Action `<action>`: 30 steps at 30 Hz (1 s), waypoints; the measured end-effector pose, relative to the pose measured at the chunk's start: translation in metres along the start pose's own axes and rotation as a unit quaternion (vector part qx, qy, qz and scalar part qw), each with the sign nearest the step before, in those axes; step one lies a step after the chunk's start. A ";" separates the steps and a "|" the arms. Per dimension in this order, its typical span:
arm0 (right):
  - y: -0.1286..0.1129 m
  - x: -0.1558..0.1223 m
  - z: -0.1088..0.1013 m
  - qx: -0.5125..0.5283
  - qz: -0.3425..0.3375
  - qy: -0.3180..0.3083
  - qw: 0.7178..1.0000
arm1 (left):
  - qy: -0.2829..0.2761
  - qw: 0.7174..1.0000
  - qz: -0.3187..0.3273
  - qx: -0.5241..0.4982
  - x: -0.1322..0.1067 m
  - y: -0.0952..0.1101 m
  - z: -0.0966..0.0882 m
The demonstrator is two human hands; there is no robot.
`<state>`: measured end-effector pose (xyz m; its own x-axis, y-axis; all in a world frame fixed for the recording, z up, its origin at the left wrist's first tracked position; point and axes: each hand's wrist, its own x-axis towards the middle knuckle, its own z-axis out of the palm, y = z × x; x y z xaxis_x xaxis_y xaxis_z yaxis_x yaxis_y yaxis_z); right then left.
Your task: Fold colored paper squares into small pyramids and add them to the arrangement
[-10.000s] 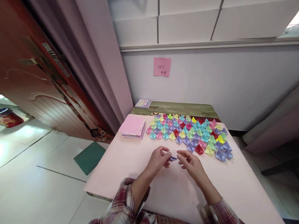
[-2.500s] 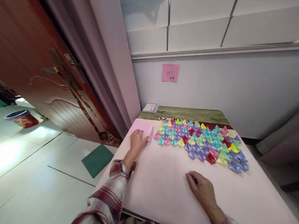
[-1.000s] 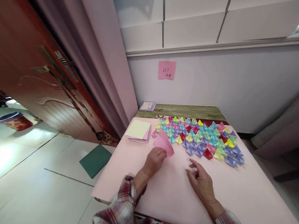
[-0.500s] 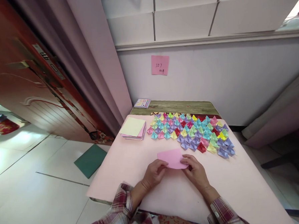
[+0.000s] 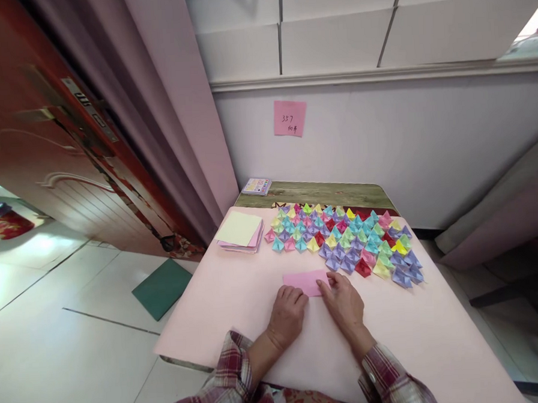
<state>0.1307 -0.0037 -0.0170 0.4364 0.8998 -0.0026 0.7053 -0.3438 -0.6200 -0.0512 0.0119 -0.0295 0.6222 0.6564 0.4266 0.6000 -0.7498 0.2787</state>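
Note:
A sheet of pink paper (image 5: 300, 280), folded into a narrow rectangle, lies on the pale pink table covering (image 5: 238, 299) in front of me. The curled fingers of my left hand (image 5: 287, 316) are closed at its lower left edge. My right hand (image 5: 346, 304) grips its right end, thumb on top and fingers at the far corner. Beyond both hands spread several rows of small folded-paper pieces (image 5: 343, 236) in many colours. To the left sits a stack of square paper (image 5: 238, 229) with a pale yellow sheet on top.
At the table's back left corner is a small printed packet (image 5: 256, 186). A pink note (image 5: 290, 118) with handwriting hangs on the wall. On the floor to the left lies a green square (image 5: 162, 289), near a reddish door (image 5: 64, 170) and a purple curtain (image 5: 178, 104).
The pink paper now looks narrower and lies flatter on the table. My left hand has curled and moved slightly right; my right thumb has shifted left onto the paper.

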 end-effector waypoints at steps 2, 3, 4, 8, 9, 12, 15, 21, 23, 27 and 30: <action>0.001 0.000 -0.002 0.010 -0.007 0.003 1.000 | -0.017 1.000 -0.007 0.011 0.001 0.001 0.000; 0.001 0.001 -0.004 0.010 -0.007 -0.002 1.000 | -0.019 1.000 -0.008 0.014 0.001 0.001 0.000; 0.000 0.001 -0.005 0.008 -0.002 -0.010 1.000 | -0.020 1.000 -0.006 0.015 0.001 0.001 0.000; -0.004 0.008 -0.006 0.056 0.047 -0.056 0.996 | -0.021 1.000 -0.005 0.009 0.003 0.001 0.000; -0.004 0.010 -0.006 0.082 0.054 -0.062 0.993 | -0.018 1.000 -0.007 0.002 0.003 0.001 -0.001; -0.004 0.013 -0.002 0.146 0.049 -0.074 0.985 | 0.006 0.999 -0.015 -0.038 0.003 0.002 -0.006; -0.004 0.011 -0.002 0.209 0.035 -0.080 0.974 | 0.056 0.991 -0.055 -0.106 0.003 0.005 -0.014; -0.024 0.007 -0.017 0.356 0.027 -0.036 0.933 | -0.034 0.820 -0.336 -0.462 0.026 0.020 -0.029; -0.036 0.004 -0.024 0.460 0.025 -0.025 0.887 | -0.045 0.679 -0.395 -0.617 0.042 0.026 -0.034; -0.050 -0.008 -0.034 0.531 0.023 -0.054 0.846 | 0.081 0.519 -0.388 -0.757 0.071 0.037 -0.045; -0.048 -0.015 -0.042 0.514 0.004 -0.066 0.855 | 0.146 0.527 -0.392 -0.740 0.081 0.040 -0.055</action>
<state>0.1140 -0.0124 0.0459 0.3249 0.9440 -0.0566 -0.1918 0.0072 -0.9814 -0.0042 0.0307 0.0637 0.2413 0.9335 -0.2652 -0.5672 0.3574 0.7420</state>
